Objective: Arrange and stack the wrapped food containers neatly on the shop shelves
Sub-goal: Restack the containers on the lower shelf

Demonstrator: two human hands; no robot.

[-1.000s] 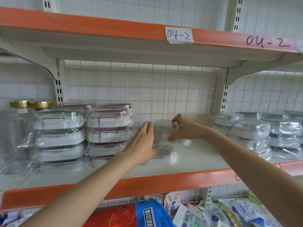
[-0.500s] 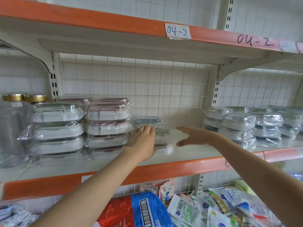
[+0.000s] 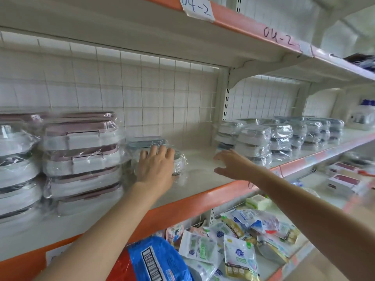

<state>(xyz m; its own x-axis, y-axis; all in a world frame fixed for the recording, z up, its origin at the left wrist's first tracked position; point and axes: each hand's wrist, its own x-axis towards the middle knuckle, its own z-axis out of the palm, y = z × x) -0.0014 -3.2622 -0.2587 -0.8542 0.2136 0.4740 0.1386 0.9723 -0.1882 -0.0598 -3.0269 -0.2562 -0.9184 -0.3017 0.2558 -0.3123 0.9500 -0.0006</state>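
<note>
On the middle shelf (image 3: 194, 175) a short stack of wrapped grey-lidded containers (image 3: 146, 144) stands beside a taller stack of pink-lidded wrapped containers (image 3: 81, 157). My left hand (image 3: 156, 167) lies flat against the front of the short stack, fingers straight. My right hand (image 3: 233, 165) hovers open over the bare shelf to the right, holding nothing, just short of several stacks of wrapped round containers (image 3: 255, 142). Another stack of white wrapped containers (image 3: 16, 171) fills the far left.
An upper shelf (image 3: 253, 31) with a "04-2" label overhangs the work area. Below, the lower shelf holds loose snack packets (image 3: 239, 254) and a red-and-blue bag (image 3: 158, 262). Boxes (image 3: 345, 179) sit lower right. A wire grid backs the shelf.
My right hand has let go of the container it was setting on the short stack and moved right toward the round containers. The view has turned right. My left hand stays against the stack.
</note>
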